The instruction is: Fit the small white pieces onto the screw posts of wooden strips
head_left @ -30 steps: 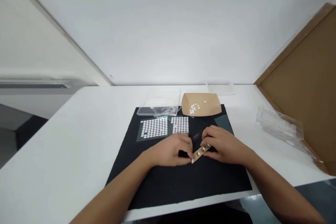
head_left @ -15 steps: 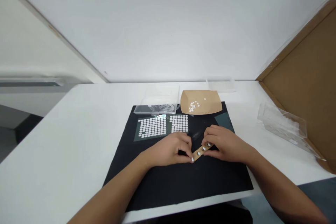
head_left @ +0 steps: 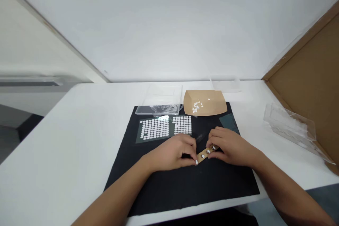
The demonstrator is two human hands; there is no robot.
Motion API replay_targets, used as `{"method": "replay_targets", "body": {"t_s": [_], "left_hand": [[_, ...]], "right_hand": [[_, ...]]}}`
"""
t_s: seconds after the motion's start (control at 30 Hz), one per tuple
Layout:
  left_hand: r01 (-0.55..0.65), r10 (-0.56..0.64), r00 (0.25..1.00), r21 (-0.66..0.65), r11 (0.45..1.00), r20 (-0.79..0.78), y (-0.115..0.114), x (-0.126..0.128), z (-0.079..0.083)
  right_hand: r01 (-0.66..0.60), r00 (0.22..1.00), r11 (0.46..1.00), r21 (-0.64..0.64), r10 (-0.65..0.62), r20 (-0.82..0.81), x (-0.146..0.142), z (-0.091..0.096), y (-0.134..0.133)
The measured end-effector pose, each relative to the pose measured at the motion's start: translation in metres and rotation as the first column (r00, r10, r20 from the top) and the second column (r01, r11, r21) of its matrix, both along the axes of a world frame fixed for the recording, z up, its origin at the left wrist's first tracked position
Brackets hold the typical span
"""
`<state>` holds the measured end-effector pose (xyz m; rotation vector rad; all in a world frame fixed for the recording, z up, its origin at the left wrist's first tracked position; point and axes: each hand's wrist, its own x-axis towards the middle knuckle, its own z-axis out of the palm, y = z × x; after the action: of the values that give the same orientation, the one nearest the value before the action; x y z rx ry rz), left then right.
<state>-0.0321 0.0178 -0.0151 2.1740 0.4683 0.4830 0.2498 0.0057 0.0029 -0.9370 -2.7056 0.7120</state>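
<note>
A small tan strip dotted with white round pieces lies slanted on the black mat. My left hand pinches its near end, fingers curled closed. My right hand grips its far end, fingers pressed together over the strip. Just beyond my hands lie two sheets of white dots, a larger one and a smaller one.
A brown paper tray holding several white bits sits at the mat's far edge, beside a clear plastic box. Another clear container lies at the right near a brown board. The white table meets a white wall.
The view has shifted slightly; my hands and the strip keep nearly the same pose, my right fingers edging a little along the strip.
</note>
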Motion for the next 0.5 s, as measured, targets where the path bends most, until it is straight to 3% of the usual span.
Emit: {"method": "replay_targets", "body": {"t_s": [0.5], "left_hand": [[-0.025,0.024,1.000,-0.040,0.999,-0.018,0.0023,0.0007,0.0028]], "right_hand": [[-0.006,1.000,1.000,0.015,0.006,0.026,-0.0009,0.0008,0.0004]]}}
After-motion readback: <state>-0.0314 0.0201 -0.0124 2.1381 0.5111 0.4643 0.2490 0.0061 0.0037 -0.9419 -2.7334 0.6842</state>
